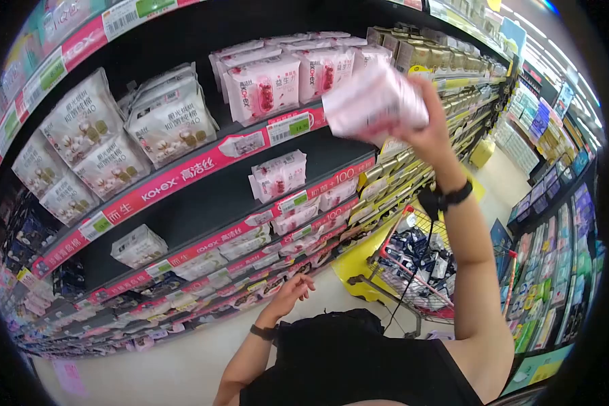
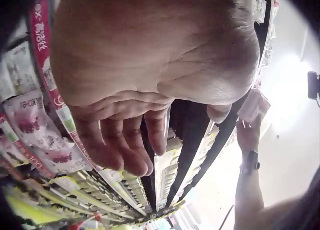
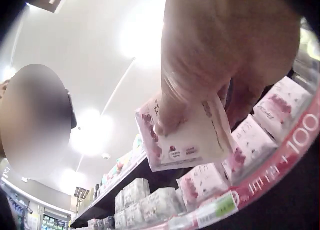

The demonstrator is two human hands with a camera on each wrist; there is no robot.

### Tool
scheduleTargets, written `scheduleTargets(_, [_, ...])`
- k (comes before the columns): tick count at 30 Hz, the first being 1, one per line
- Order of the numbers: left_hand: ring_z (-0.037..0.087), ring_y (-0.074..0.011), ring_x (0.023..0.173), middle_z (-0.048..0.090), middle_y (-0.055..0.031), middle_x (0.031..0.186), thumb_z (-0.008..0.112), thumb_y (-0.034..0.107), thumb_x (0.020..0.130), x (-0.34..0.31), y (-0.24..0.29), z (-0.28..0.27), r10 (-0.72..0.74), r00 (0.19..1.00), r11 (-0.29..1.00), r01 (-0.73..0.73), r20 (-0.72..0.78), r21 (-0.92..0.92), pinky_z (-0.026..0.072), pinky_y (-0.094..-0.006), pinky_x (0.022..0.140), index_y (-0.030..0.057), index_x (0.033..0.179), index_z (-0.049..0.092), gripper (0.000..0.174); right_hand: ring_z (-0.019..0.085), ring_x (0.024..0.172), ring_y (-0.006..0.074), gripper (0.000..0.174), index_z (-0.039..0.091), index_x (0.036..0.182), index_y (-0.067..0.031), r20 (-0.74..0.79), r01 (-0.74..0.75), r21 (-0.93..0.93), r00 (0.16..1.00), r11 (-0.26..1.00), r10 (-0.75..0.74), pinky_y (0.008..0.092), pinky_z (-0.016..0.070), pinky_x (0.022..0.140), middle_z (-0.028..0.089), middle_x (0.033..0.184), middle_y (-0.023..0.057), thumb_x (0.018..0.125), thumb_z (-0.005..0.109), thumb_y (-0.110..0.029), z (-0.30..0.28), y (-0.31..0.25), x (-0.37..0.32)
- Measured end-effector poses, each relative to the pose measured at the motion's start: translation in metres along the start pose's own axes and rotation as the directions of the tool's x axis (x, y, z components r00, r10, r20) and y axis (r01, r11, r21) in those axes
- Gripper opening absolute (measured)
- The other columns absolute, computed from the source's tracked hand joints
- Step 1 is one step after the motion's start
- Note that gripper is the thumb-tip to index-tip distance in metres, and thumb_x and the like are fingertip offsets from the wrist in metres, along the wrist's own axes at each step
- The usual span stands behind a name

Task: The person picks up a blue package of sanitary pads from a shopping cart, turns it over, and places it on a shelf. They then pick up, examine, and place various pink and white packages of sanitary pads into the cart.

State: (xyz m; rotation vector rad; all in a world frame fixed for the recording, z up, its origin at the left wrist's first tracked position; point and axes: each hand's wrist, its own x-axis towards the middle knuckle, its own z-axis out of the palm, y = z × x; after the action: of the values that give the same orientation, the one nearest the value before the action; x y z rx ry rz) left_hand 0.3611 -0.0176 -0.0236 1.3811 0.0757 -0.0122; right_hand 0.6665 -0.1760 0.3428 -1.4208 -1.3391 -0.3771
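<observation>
My right hand point(image 1: 432, 128) grips a pink-and-white pack of sanitary pads point(image 1: 365, 101), raised in front of the upper shelf. In the right wrist view the thumb lies across the front of the same pack point(image 3: 192, 145), beside its red berry print; the other fingers are mostly hidden behind it. Lower down, my left hand point(image 1: 287, 298) hangs loosely with nothing in it, close to the lower shelves. Its palm and relaxed fingers fill the top of the left wrist view. Similar pink packs point(image 1: 262, 88) stand in rows on the upper shelf, left of the raised pack.
White cotton-print packs point(image 1: 169, 125) fill the shelf's left part. One pink pack point(image 1: 279, 177) and one white pack point(image 1: 139, 245) stand on the shelf below. At right, a shopping cart point(image 1: 419, 271) holds dark packs. Another stocked shelf point(image 1: 545, 271) lines the aisle's far side.
</observation>
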Motion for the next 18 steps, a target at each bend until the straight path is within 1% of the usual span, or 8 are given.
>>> scheduleTargets(1, [0.057,-0.0113,0.087,0.062,-0.0037,0.107,0.054,0.037,0.100,-0.004,-0.004,-0.004,0.003,1.000,1.000,-0.003,-0.011,-0.004,0.0465,-0.0277,0.077,0.0075,0.118,0.056,0.034,0.057,0.109,0.0136,0.073,0.049,0.127,-0.0039,0.019,-0.038,0.154,0.999,0.987,0.035,0.0298,0.0490,0.091,0.059,0.119,0.0059,0.071,0.090,-0.025,0.001,-0.001,0.023])
scheduleTargets(3, [0.056,-0.0107,0.088,0.062,-0.0040,0.106,0.056,0.026,0.100,-0.011,-0.009,-0.011,0.011,0.999,1.000,-0.012,-0.037,-0.017,0.0465,-0.0275,0.077,0.0068,0.120,0.055,0.027,0.060,0.104,0.0124,0.068,0.049,0.130,-0.0028,0.074,0.067,0.042,0.995,0.997,-0.070,0.0290,0.0520,0.088,0.062,0.114,0.0054,0.075,0.087,-0.017,0.002,-0.005,0.065])
scheduleTargets(4, [0.057,-0.0112,0.090,0.063,-0.0040,0.107,0.058,0.023,0.099,-0.015,-0.007,-0.013,0.009,0.999,1.000,-0.010,-0.049,-0.018,0.0473,-0.0285,0.079,0.0066,0.119,0.055,0.026,0.061,0.103,0.0123,0.069,0.049,0.131,-0.0019,0.108,0.028,0.054,0.994,0.998,-0.034,0.0290,0.0526,0.087,0.063,0.113,0.0058,0.076,0.087,-0.017,0.007,-0.006,0.081])
scheduleTargets(5, [0.057,-0.0114,0.091,0.063,-0.0040,0.107,0.058,0.023,0.099,-0.020,-0.004,-0.014,0.003,0.998,1.000,-0.003,-0.063,0.006,0.0474,-0.0286,0.079,0.0067,0.119,0.055,0.026,0.062,0.102,0.0123,0.069,0.048,0.132,-0.0010,0.145,-0.014,0.063,0.989,0.998,0.005,0.0290,0.0533,0.087,0.064,0.112,0.0062,0.077,0.087,-0.017,0.014,-0.009,0.093])
scheduleTargets(8, [0.058,-0.0117,0.094,0.063,-0.0040,0.108,0.058,0.022,0.099,-0.027,0.002,-0.020,0.013,0.994,0.999,-0.008,-0.106,0.047,0.0474,-0.0284,0.080,0.0069,0.119,0.055,0.024,0.063,0.102,0.0128,0.069,0.048,0.133,0.0006,0.209,-0.002,0.149,0.977,0.989,-0.030,0.0295,0.0533,0.086,0.066,0.111,0.0073,0.078,0.086,-0.017,0.041,-0.007,0.122])
scheduleTargets(12, [0.059,-0.0113,0.097,0.064,-0.0041,0.109,0.057,0.019,0.099,-0.031,0.000,-0.029,0.036,0.985,0.999,-0.032,-0.170,0.027,0.0472,-0.0275,0.080,0.0069,0.118,0.056,0.023,0.064,0.106,0.0155,0.064,0.051,0.131,0.0031,0.275,-0.018,0.288,0.959,0.957,-0.065,0.0315,0.0514,0.094,0.067,0.116,0.0110,0.081,0.084,-0.018,0.068,-0.005,0.148])
scheduleTargets(14, [0.059,-0.0106,0.098,0.064,-0.0033,0.106,0.058,0.016,0.098,-0.036,0.004,-0.030,0.008,0.978,1.000,-0.009,-0.208,-0.001,0.0477,-0.0272,0.081,0.0064,0.118,0.056,0.022,0.063,0.107,0.0160,0.062,0.051,0.131,0.0033,0.298,0.000,0.229,0.952,0.974,-0.070,0.0320,0.0512,0.095,0.066,0.117,0.0115,0.082,0.083,-0.019,0.076,-0.009,0.156])
scheduleTargets(18, [0.059,-0.0102,0.095,0.063,-0.0020,0.103,0.061,0.015,0.097,-0.041,-0.004,-0.033,0.044,0.965,0.999,-0.039,-0.257,0.025,0.0475,-0.0266,0.081,0.0064,0.116,0.056,0.021,0.063,0.108,0.0179,0.062,0.049,0.133,0.0044,0.316,0.045,0.173,0.943,0.984,-0.099,0.0331,0.0504,0.096,0.065,0.120,0.0139,0.086,0.080,-0.024,0.092,0.001,0.169])
